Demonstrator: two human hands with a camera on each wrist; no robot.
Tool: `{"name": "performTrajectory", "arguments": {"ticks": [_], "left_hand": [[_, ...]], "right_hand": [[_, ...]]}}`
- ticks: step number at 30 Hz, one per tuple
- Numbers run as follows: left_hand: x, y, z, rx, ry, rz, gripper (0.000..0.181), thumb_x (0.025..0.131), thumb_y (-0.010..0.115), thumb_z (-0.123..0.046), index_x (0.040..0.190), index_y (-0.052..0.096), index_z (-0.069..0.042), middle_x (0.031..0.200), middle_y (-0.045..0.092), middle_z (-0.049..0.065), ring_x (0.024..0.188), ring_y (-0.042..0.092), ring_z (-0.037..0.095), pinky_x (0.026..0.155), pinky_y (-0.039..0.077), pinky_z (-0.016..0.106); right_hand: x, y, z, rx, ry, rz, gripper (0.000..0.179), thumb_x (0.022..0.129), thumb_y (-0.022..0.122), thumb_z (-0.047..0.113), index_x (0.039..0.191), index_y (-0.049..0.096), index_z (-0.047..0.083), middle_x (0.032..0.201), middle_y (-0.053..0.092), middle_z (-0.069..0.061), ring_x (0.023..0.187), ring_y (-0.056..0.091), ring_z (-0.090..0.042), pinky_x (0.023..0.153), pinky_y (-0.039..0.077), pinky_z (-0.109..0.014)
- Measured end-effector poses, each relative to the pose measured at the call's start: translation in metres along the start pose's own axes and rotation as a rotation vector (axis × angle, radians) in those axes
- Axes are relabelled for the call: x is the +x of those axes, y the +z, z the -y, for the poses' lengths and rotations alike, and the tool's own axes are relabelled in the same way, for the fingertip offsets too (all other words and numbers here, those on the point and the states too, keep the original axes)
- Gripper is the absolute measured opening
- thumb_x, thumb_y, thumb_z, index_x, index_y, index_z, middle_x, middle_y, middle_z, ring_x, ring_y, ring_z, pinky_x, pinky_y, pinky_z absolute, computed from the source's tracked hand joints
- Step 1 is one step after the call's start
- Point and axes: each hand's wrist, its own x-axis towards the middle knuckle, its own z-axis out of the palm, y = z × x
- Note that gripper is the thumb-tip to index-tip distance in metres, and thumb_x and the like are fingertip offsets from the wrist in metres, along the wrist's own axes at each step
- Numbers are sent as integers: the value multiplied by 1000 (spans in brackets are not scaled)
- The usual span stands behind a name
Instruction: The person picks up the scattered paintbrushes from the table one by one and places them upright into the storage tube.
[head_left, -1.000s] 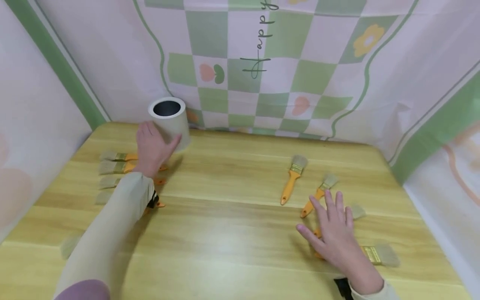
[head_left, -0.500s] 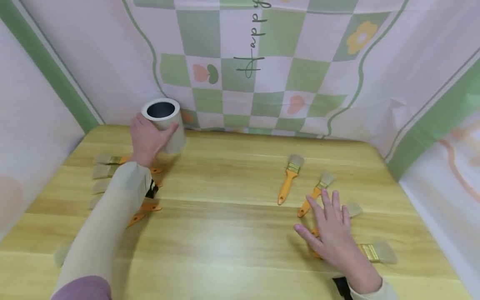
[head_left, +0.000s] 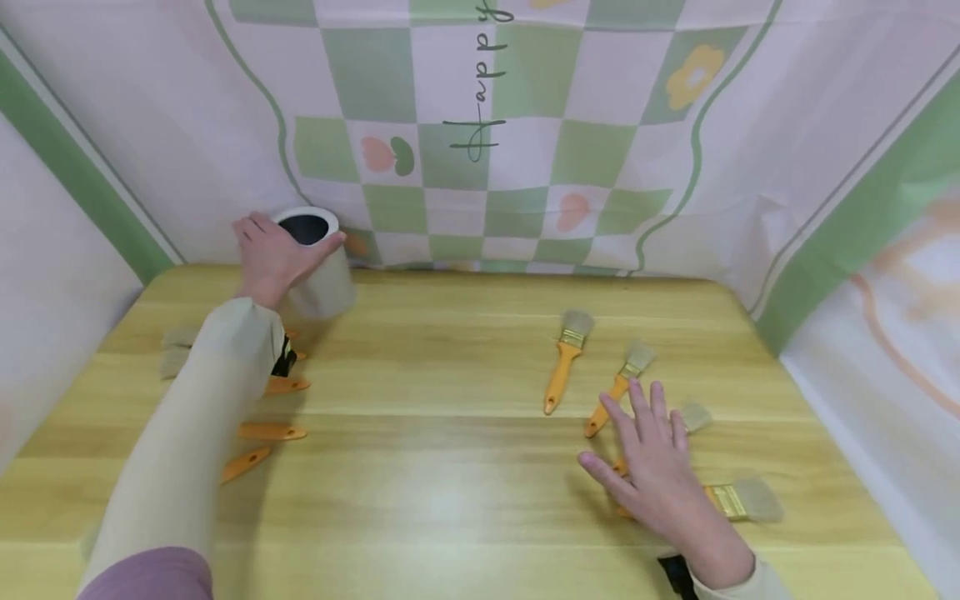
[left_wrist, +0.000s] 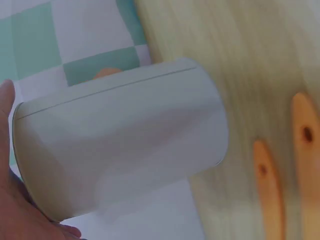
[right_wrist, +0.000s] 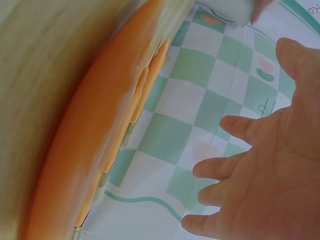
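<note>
At the far left of the table, a pale cylindrical canister (head_left: 326, 287) with a dark inside stands near the back cloth. My left hand (head_left: 273, 254) grips it at the top, thumb along the near right of the rim and fingers at the far left side. In the left wrist view the canister (left_wrist: 125, 135) fills the middle, the hand at its rim end. My right hand (head_left: 652, 467) is spread with straight fingers over the paintbrushes on the right, holding nothing. One orange-handled paintbrush (head_left: 562, 375) lies just left of it, another (head_left: 607, 408) by its fingertips.
Several more paintbrushes lie under or beside the left arm, their orange handles (head_left: 273, 431) showing and bristles (head_left: 176, 350) partly hidden. A wide paintbrush (head_left: 746, 500) lies right of the right hand. A green-checked cloth (head_left: 450, 167) hangs behind the wooden table (head_left: 420, 367).
My left hand has moved up the canister from its side to the rim. The head view has shifted slightly. The right hand has stayed spread over the brushes.
</note>
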Motion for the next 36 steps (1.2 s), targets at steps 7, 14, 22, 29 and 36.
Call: {"name": "performTrajectory", "arguments": {"ticks": [7,14,22,29,36], "left_hand": [[9,-10,1,126,10,143,137,74,22,-91,140,-14,23,148,-13,46,141,-7,58,119,4,58],[12,-13,1,178,43,170,132,78,20,-88,140,-4,26,146,2,50,139,1,61,118,0,60],[4,-3,-7,232,145,149,131,77,20,-89,139,14,27,139,26,49,134,21,59,115,10,60],[-14,8,-19,141,254,105,116,83,38,-76,135,23,27,134,35,47,125,35,56,112,17,57],[-36,14,-34,38,372,96,107,83,52,-67,134,27,24,133,37,42,124,34,50,110,30,53]], "right_hand": [[-2,2,4,31,-1,-3,75,96,50,49,151,24,5,158,-1,-30,147,-16,-42,112,-3,-70],[-1,0,7,40,3,4,76,96,49,50,151,24,4,159,-2,-29,147,-16,-43,114,-7,-67],[-3,0,6,71,18,10,74,97,49,48,151,24,3,158,-1,-30,146,-13,-47,113,-5,-69],[-26,-4,-7,203,130,-25,69,102,42,37,150,17,-5,156,-13,-30,143,-18,-50,107,-6,-75],[-50,-13,-32,108,337,-73,76,103,38,37,139,15,-26,147,-23,-40,137,-23,-56,105,2,-72]]}}
